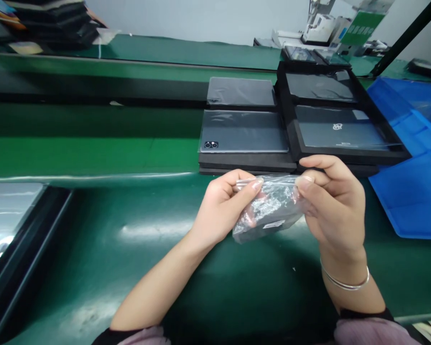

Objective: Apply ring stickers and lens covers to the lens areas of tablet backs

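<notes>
The crinkled clear plastic bag (273,206) is up off the glossy green desk (158,268), its top edge pinched by the fingers of the left hand (219,208) and right hand (335,206) — sealed or open, I cannot tell. Beyond it, film-covered grey tablets (244,132) lie in black trays (247,161) (one shows a white label (360,114)).

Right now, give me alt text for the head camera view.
Two bare hands, left and right, hold a clear plastic bag by its top edge over a green table. Beyond it, tablets lie in black trays, with blue bins to the right.
</notes>
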Demonstrator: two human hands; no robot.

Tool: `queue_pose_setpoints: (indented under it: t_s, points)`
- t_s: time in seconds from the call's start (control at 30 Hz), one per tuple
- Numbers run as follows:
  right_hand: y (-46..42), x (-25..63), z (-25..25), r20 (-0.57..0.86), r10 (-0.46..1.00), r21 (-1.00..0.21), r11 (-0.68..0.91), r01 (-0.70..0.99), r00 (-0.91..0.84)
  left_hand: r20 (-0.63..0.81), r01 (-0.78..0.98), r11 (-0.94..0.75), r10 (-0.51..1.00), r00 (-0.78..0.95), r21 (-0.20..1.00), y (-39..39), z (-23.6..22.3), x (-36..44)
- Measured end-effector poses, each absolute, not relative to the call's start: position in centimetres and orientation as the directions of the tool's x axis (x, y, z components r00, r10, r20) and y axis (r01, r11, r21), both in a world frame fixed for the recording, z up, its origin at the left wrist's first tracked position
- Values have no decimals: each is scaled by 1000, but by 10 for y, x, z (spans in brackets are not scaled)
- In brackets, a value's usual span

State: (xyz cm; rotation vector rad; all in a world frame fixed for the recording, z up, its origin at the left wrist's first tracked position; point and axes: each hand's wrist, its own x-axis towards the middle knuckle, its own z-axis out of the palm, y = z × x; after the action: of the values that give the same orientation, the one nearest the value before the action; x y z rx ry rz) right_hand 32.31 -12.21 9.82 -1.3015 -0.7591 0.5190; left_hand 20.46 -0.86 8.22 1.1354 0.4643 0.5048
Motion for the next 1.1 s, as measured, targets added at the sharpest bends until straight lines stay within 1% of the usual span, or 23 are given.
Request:
queue_pose_setpoints:
  t_s: [0.13, 0.27, 0.37, 0.5, 0.63, 0.77, 0.9, 0.97, 1.1]
  points:
    - [-119, 323, 98, 175, 740, -978, 205, 31, 649, -159, -118, 397, 598, 785, 910, -8, 84, 207]
    - [-118, 322, 97, 168, 748, -978, 209, 12, 642, -201, -77, 409, 594, 779, 909, -8, 85, 207]
    - [-118, 323, 96, 175, 756, -977, 213, 16, 630, -200, -68, 397, 593, 780, 915, -8, 86, 207]
    - [-120, 326, 97, 198, 790, -978, 199, 62, 580, -149, -92, 337, 624, 767, 937, -8, 85, 206]
    - [-123, 325, 97, 224, 811, -973, 150, 178, 540, -60, -121, 215, 683, 728, 969, -10, 82, 204]
    - [-126, 322, 97, 325, 748, -930, 143, 338, 578, 66, -151, 59, 702, 709, 987, -11, 84, 200]
    - [-128, 322, 97, 387, 733, -894, 150, 422, 559, 160, -139, -83, 636, 755, 987, -6, 91, 194]
    - [-129, 323, 97, 406, 742, -875, 146, 462, 534, 213, -122, -189, 596, 774, 974, -2, 93, 192]
    - [-129, 324, 98, 433, 800, -813, 146, 564, 416, 329, -88, -422, 542, 774, 902, -1, 97, 191]
